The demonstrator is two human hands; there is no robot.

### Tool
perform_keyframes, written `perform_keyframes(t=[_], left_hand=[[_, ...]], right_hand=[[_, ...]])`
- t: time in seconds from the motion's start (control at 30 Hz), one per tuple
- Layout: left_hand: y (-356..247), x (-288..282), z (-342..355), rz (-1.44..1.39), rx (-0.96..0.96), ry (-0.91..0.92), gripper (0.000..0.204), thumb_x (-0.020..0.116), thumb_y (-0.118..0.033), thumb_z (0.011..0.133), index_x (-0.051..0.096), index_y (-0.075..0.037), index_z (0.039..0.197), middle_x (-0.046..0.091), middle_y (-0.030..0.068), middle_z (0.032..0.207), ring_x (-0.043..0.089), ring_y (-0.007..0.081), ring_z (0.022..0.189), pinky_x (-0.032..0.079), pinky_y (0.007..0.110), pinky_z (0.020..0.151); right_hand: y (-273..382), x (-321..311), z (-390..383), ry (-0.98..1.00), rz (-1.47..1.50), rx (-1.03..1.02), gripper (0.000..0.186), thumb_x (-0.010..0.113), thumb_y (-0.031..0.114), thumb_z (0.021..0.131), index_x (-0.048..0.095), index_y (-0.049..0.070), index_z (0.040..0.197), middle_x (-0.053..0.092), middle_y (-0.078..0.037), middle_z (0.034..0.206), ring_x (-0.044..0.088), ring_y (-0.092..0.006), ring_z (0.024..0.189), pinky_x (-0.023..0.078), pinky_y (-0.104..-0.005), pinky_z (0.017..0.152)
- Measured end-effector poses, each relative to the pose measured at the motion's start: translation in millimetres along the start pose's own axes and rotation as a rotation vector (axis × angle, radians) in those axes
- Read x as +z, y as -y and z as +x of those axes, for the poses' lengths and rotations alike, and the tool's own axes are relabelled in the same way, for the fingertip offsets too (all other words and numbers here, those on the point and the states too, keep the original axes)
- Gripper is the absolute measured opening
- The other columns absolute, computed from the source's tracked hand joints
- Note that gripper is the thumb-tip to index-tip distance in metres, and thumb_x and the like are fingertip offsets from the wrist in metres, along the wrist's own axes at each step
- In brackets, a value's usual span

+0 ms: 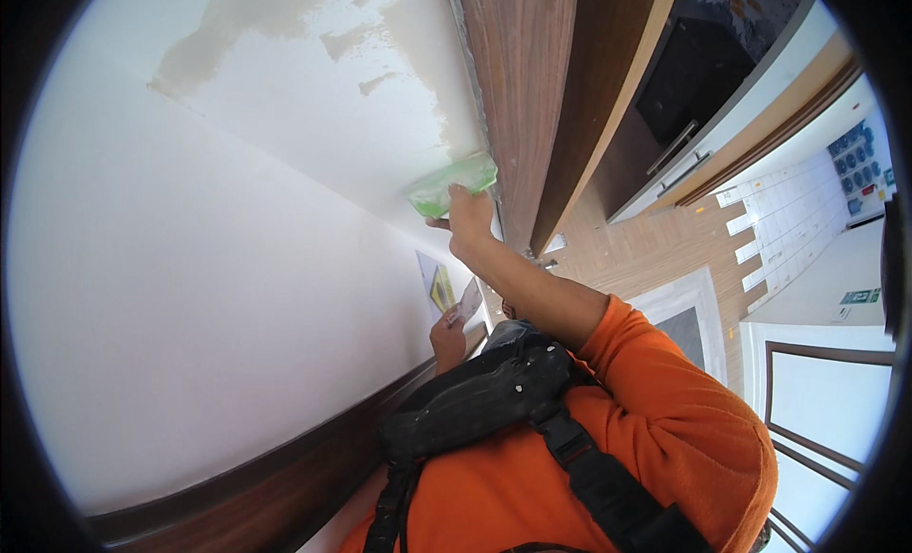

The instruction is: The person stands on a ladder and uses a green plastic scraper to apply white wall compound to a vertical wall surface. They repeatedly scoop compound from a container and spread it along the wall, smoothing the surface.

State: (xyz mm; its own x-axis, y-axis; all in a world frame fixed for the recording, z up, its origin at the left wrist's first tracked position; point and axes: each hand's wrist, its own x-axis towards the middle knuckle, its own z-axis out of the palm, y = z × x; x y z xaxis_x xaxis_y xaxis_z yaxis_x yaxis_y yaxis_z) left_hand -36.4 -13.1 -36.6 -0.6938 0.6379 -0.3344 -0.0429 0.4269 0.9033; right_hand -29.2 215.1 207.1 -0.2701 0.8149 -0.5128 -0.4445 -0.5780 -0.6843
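Note:
My right hand [468, 216] grips a wide green plastic spreader [448, 178], held against the white wall [256, 163] beside a brown wooden door frame [513, 59]. Beige filler [399, 40] lies in uneven patches higher on that wall, up toward the frame. Lower down, near the wall corner, my left hand [448, 336] is closed on a smaller pale putty knife [467, 299]. A small poster with yellow [429, 270] is on the wall just behind it. A black strap harness [475, 410] crosses my orange shirt.
An open door [693, 97] stands at the upper right, over a wood-look floor [627, 239] with a grey mat [679, 334]. Pale planks [779, 211] lie beyond. A dark skirting board [209, 486] runs along the wall at lower left; framed glass panels [826, 391] are at the right.

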Motion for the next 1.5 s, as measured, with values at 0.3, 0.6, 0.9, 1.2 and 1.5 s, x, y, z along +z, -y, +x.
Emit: perform_keyframes(t=[0.3, 0.6, 0.9, 1.2, 1.5], left_hand=[[-17.4, -0.4, -6.2, 0.015, -0.021, -0.017, 0.035, 0.063, -0.002, 0.088, 0.067, 0.003, 0.122, 0.073, 0.0183, 0.109, 0.069, 0.0234, 0.101, 0.05, 0.032, 0.092], [0.3, 1.3, -3.1, 0.007, 0.043, 0.001, 0.034, 0.062, -0.002, 0.087, 0.068, 0.003, 0.121, 0.073, 0.0204, 0.109, 0.07, 0.0247, 0.102, 0.05, 0.032, 0.092], [-13.6, -2.1, -6.9, 0.039, 0.013, -0.012, 0.034, 0.062, -0.003, 0.088, 0.068, 0.002, 0.121, 0.074, 0.0182, 0.109, 0.069, 0.0226, 0.099, 0.05, 0.032, 0.09], [-30.4, -2.7, -15.9, 0.106, 0.029, -0.058, 0.033, 0.063, -0.004, 0.088, 0.069, 0.0, 0.121, 0.074, 0.0171, 0.106, 0.071, 0.0215, 0.096, 0.052, 0.032, 0.088], [-42.8, -5.8, -18.5, 0.056, 0.005, -0.019, 0.034, 0.064, -0.004, 0.09, 0.067, 0.003, 0.123, 0.074, 0.0139, 0.102, 0.067, 0.0168, 0.092, 0.051, 0.029, 0.085]], right_hand=[[53.9, 45.0, -66.3, 0.209, 0.049, -0.148, 0.028, 0.052, 0.014, 0.099, 0.051, -0.008, 0.115, 0.058, -0.013, 0.106, 0.064, -0.0219, 0.081, 0.062, -0.0346, 0.056], [-38.1, -31.7, 19.1, -0.06, -0.139, 0.133, 0.033, 0.052, 0.013, 0.098, 0.046, 0.0, 0.128, 0.057, -0.014, 0.118, 0.067, -0.0291, 0.095, 0.066, -0.0412, 0.061], [38.1, 28.4, -26.7, 0.066, 0.071, -0.008, 0.031, 0.051, 0.011, 0.099, 0.045, 0.001, 0.128, 0.058, -0.014, 0.117, 0.067, -0.0278, 0.094, 0.063, -0.0391, 0.055], [31.6, 24.8, -73.7, 0.223, 0.015, -0.09, 0.026, 0.05, 0.013, 0.1, 0.051, -0.001, 0.122, 0.061, -0.015, 0.111, 0.067, -0.0242, 0.086, 0.061, -0.0351, 0.053], [-16.9, -8.4, -5.2, -0.02, -0.034, 0.055, 0.029, 0.048, 0.012, 0.101, 0.046, 0.0, 0.127, 0.059, -0.014, 0.114, 0.067, -0.0258, 0.085, 0.062, -0.0369, 0.055]])
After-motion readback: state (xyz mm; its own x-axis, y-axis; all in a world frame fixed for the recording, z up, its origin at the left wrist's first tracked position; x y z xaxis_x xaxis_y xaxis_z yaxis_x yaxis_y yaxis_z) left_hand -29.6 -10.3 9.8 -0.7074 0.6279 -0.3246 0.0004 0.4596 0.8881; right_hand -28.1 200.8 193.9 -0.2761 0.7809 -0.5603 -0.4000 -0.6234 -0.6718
